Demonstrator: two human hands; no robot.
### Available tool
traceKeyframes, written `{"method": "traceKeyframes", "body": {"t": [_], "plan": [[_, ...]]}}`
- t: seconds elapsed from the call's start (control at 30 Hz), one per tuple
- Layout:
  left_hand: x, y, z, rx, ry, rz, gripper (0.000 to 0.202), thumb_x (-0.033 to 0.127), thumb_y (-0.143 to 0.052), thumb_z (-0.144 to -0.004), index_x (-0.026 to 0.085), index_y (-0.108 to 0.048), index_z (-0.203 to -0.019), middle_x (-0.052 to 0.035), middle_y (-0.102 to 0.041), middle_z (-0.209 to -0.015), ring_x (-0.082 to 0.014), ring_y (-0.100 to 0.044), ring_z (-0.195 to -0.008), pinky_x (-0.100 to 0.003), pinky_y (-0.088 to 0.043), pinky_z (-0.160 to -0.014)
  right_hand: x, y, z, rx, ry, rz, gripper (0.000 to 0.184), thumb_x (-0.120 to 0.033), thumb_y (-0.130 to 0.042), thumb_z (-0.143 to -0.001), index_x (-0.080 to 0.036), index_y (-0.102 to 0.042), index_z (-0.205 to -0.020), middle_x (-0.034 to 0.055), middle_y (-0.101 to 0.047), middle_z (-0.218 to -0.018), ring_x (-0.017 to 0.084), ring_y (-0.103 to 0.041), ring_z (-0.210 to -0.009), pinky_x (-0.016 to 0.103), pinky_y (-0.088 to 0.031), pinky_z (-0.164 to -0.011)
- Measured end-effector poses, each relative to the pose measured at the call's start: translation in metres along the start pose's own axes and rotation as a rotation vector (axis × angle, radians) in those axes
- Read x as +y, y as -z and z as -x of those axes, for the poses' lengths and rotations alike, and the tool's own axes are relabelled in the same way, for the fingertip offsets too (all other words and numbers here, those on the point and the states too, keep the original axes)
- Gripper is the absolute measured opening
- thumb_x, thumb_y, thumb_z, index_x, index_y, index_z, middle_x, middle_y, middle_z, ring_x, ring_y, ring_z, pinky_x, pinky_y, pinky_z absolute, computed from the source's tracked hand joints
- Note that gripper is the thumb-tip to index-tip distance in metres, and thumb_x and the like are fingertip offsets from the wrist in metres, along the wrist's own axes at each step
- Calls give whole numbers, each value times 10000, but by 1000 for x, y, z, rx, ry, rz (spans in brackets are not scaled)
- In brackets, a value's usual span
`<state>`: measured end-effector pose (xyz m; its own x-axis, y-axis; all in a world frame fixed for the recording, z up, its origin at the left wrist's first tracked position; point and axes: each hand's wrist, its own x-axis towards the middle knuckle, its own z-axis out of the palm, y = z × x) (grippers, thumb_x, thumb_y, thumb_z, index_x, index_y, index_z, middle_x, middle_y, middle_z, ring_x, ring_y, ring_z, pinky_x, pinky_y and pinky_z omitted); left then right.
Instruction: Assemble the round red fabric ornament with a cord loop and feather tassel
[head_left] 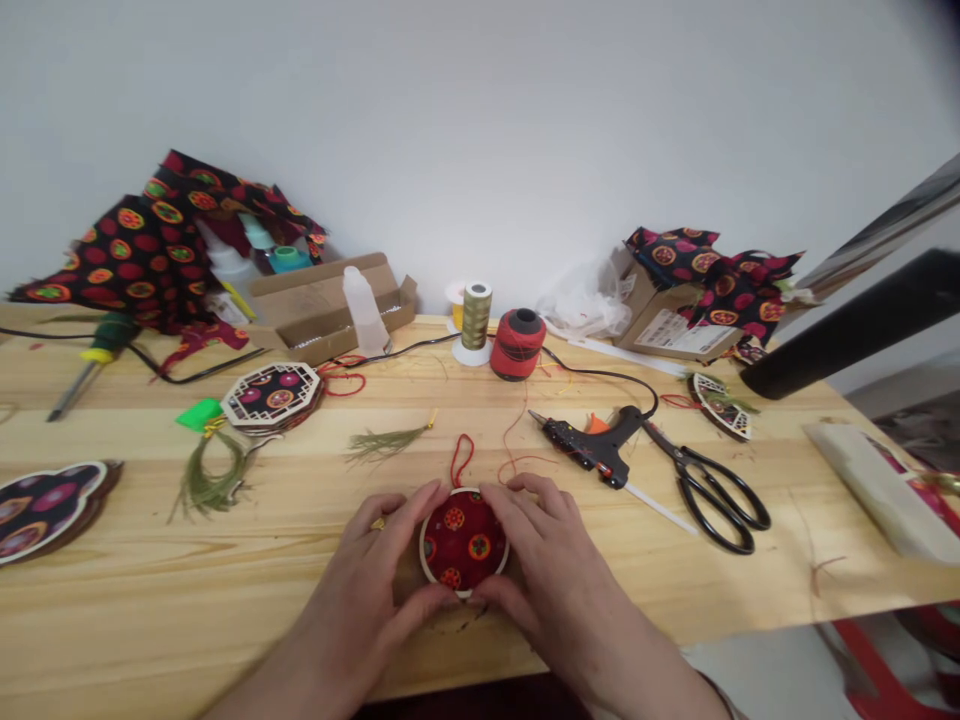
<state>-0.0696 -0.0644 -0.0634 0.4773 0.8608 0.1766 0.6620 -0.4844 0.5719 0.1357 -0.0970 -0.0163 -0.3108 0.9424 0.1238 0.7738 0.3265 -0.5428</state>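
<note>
Between my two hands is a round fabric ornament (pixel 466 543), dark red with a flower print, framed by a pale wooden ring. A red cord loop sticks up from its far edge. My left hand (pixel 386 560) curves around its left side, thumb at the near rim. Around the right side, my right hand (pixel 544 565) is closed in the same way, its fingertips on the far rim. Beyond my hands lie a green tassel (pixel 390 440) and a black glue gun (pixel 592 445) with a white glue stick in its back. Black-handled scissors (pixel 716 490) rest right of it.
An octagonal ornament (pixel 271 396) and a cloud-shaped one (pixel 52 508) lie at left, near a screwdriver (pixel 82 370). Thread spools (pixel 477 322), red thread (pixel 517 345), an open cardboard box (pixel 322 305) and printed cloth (pixel 127 250) stand along the wall. A black tube (pixel 855 325) leans at right.
</note>
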Motion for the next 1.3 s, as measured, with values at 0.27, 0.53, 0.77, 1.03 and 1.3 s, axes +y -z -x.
{"method": "traceKeyframes", "body": {"t": [0.27,0.53,0.77,1.03,1.3], "plan": [[8,-1,1,59,74,14,636,324,-615,-759,318,-352,-1338,-27,-585,-1208,-252,-514,-1115,-375,-453,-925,55,36,19,440,-162,474,248,-197,-496,-851,-88,-603,-1047,150,-629,-1027,279,-508,-977,450,-447,-868],[5,-4,2,81,78,22,613,335,-611,-755,333,-379,-1323,-39,-554,-1211,-249,-525,-1100,-385,-458,-924,84,47,7,246,-254,550,509,-335,-591,-795,-159,-487,-1261,107,-568,-1250,331,-428,-1083,480,-418,-824],[4,-5,2,97,84,22,609,357,-614,-751,316,-396,-1318,-51,-544,-1208,-249,-525,-1100,-382,-462,-919,89,47,-10,260,-322,554,440,-284,-561,-811,-135,-518,-1223,123,-603,-1176,325,-426,-1075,472,-415,-812],[3,1,-1,-9,48,24,689,394,-635,-753,283,-321,-1356,-92,-532,-1218,-273,-506,-1119,-463,-412,-959,66,38,-3,353,-182,387,436,-283,-583,-808,-138,-523,-1215,144,-539,-1246,311,-412,-1118,534,-395,-911],[10,5,-4,-30,34,25,685,355,-638,-759,257,-313,-1354,-78,-565,-1249,-266,-473,-1140,-458,-399,-965,9,9,16,19,-39,-120,610,-283,-682,-763,-248,-416,-1311,46,-486,-1317,235,-320,-1223,451,-361,-1032]]}}
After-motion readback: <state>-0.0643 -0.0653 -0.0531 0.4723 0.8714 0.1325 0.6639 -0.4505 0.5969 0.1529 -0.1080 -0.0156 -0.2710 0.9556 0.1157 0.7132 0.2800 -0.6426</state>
